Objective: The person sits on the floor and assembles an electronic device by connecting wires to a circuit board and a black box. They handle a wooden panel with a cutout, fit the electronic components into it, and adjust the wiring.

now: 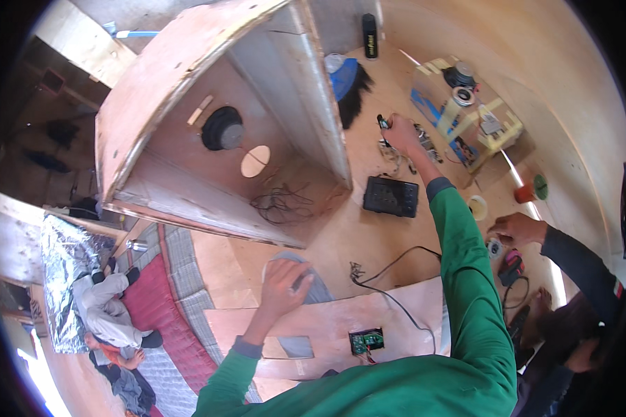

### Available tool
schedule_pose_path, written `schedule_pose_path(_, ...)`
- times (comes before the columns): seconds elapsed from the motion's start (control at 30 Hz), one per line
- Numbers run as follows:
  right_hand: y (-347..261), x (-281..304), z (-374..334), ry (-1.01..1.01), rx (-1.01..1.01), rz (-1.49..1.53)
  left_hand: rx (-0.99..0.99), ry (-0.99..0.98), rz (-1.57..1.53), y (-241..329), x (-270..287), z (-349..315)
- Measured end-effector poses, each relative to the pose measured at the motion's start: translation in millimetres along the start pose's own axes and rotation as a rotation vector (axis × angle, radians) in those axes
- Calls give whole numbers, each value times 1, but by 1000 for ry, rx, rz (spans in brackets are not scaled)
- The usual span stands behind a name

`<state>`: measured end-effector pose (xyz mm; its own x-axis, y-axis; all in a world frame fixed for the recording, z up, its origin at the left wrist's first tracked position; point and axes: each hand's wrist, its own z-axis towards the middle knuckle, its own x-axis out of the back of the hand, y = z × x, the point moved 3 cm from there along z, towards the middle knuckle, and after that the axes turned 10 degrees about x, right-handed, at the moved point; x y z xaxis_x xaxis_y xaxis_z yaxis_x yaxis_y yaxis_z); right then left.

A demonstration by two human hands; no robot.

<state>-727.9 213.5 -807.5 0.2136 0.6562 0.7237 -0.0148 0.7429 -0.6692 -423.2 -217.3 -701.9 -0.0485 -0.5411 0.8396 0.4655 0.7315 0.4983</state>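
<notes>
My right hand (400, 136) reaches far forward over a loose bunch of wires and small parts (391, 154). Its fingers are closed at a small dark and green piece, too small to name. Nearer to me than that hand lies a black rectangular box with knobs (391, 197). My left hand (284, 286) is held low with its fingers apart, over what looks like a grey-clad knee (311, 279), and it holds nothing. In front of my body a wooden panel (330, 316) has cut-outs, with a green circuit board (366, 341) set in one.
A large open wooden cabinet (209, 160) with a speaker inside fills the left. A clear box with yellow edges (466, 118) stands far right. A co-worker's hand (520, 229) works at the right. Another person (111, 306) is at lower left. A black cable (396, 299) crosses the floor.
</notes>
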Motion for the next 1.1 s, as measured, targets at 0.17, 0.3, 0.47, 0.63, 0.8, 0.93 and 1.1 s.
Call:
schedule_pose_path(0.17, -30, -60, 9, -181, 80, -453, 65, -30, -78, -7, -6, 6)
schedule_pose_path(0.3, -29, -94, 17, -269, 86, -507, 40, -30, -93, -10, -4, 12)
schedule_pose_path(0.47, -21, -125, 20, -323, 105, -650, 64, -31, -109, -16, -9, 13)
schedule_pose_path(0.63, -15, -141, 14, -322, 134, -811, 76, -41, -120, -18, -10, 12)
schedule_pose_path(0.8, -4, -140, 0, -220, 217, -757, 33, -11, -103, -14, -12, 13)
schedule_pose_path(0.93, -8, -122, -15, -200, 276, -745, 26, -1, -91, -10, -9, 9)
schedule_pose_path(1.1, -19, -56, -69, 6, 280, -429, 14, 34, -92, -8, -4, 3)
